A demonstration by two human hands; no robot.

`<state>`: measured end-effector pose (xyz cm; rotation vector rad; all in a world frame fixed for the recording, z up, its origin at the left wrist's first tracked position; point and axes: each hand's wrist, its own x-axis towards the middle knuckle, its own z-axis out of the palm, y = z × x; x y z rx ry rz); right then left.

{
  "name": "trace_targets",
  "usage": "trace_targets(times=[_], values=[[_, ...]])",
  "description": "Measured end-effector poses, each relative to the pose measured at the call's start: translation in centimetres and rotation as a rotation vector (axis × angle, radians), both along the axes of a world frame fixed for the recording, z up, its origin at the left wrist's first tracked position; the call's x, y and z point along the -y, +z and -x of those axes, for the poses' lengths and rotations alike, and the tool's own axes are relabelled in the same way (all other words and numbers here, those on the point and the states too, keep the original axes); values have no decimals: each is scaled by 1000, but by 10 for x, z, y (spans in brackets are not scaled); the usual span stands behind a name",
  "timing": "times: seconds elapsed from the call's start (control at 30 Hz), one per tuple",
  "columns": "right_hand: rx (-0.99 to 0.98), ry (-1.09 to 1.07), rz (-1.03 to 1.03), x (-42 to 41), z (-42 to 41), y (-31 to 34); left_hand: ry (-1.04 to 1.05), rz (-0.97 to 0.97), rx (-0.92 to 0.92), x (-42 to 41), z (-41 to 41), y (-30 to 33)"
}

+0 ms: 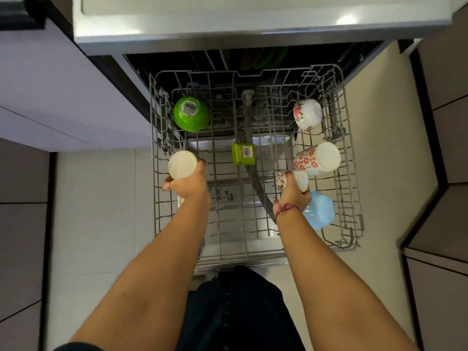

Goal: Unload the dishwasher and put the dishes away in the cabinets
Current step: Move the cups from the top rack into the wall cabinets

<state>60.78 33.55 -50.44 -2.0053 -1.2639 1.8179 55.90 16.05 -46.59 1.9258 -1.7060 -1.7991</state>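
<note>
From the head camera I look straight down over a pale tiled floor [101, 224], with flat grey cabinet fronts [445, 138] to either side and a shiny countertop edge [228, 31] at the top. Below it the open dishwasher has its upper rack [354, 198] pulled out: a grey wire basket of thin coated rods.

My left hand [186, 184] has its fingers curled round a smooth white cup [182, 164], upturned at the rack's left edge. My right hand [291, 196], a pink thread bracelet on its wrist, grips a small flower-printed cup [291, 179] near the right side.

Also in the rack: a glossy green bowl [191, 113] upside down at the back left, with a barcode sticker on its base too small to read; a small green square container [243, 153] in the middle with a label I cannot read; a white mug with rose print [307, 114] at the back right; a white mug with red flower pattern [317, 158] lying on its side; and a pale blue cup [319, 210], touching my right wrist. Green plates [266, 58] stand dimly inside the machine.
</note>
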Motion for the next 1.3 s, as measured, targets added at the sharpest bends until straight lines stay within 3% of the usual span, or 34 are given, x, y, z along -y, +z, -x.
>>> trace_targets(times=[0.43, 0.63, 0.77, 0.87, 0.93, 1.03, 1.3], values=[[-103, 88, -103, 26, -31, 49, -217, 18, -181, 20, -47, 49], [-134, 122, -151, 38, -44, 78, -285, -5, -358, 39, -66, 76], [-227, 178, -56, 50, -49, 96, -325, -8, -479, 62, -79, 106], [-276, 178, -157, 65, -51, 119, -342, -32, -575, 84, -88, 131], [-352, 217, -94, 85, -58, 139, -365, -52, -640, 104, -95, 146], [-342, 190, -267, 112, -59, 173, -394, -44, -701, 135, -103, 169], [-496, 336, -402, 211, -85, 240, -489, 48, -878, 225, -141, 236]])
